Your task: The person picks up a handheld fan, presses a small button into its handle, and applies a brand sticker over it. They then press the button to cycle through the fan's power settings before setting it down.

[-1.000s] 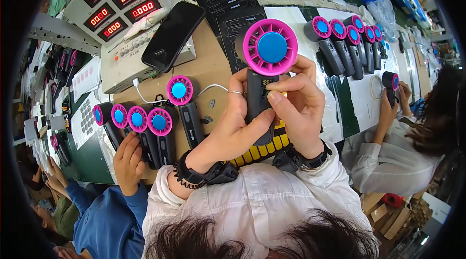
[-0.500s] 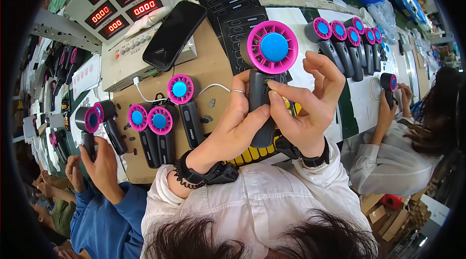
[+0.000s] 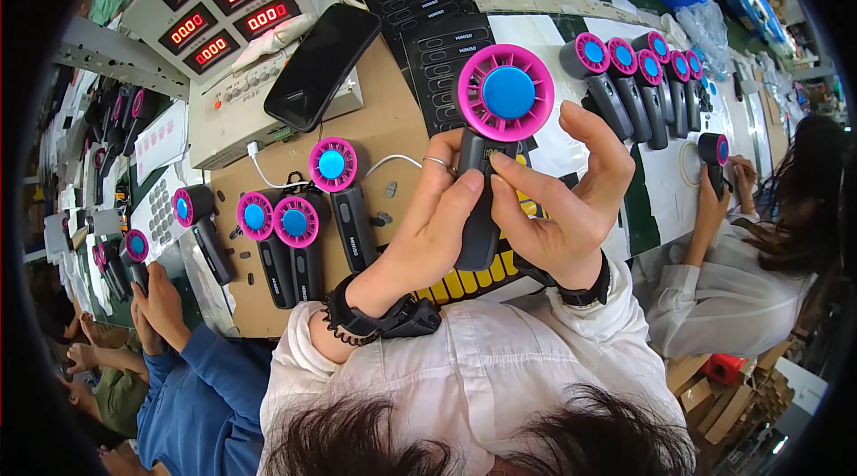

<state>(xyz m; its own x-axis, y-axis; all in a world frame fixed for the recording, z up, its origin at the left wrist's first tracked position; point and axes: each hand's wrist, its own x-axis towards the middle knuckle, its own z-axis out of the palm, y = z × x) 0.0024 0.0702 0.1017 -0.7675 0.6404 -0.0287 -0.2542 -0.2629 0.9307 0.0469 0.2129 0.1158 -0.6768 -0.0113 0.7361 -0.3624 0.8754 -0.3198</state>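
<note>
I hold a handheld fan (image 3: 509, 92) upright, with a pink grille, a blue round centre and a dark grey handle. My left hand (image 3: 420, 231) is wrapped round the handle, its thumb lying along the front. On the handle's upper front is a small lit display. There the thumb and forefinger of my right hand (image 3: 571, 213) press close together against the handle, its other fingers curled in the air. Whatever those fingertips may pinch is hidden. Left of my left hand, another fan (image 3: 348, 217) of the same kind lies beside a pair of fans (image 3: 296, 235).
A meter box (image 3: 237, 39) with red digits and a black phone (image 3: 321, 66) stand at the back left. Black panels (image 3: 446, 34) lie behind the held fan. Several fans (image 3: 652, 74) are lined up at right. Co-workers hold fans on both sides; small grey pieces (image 3: 386, 217) dot the board.
The held fan has shifted slightly right, and my left thumb has slid up its handle. My right fingertips stay by the display. The left co-worker's hands have moved lower and left with a fan.
</note>
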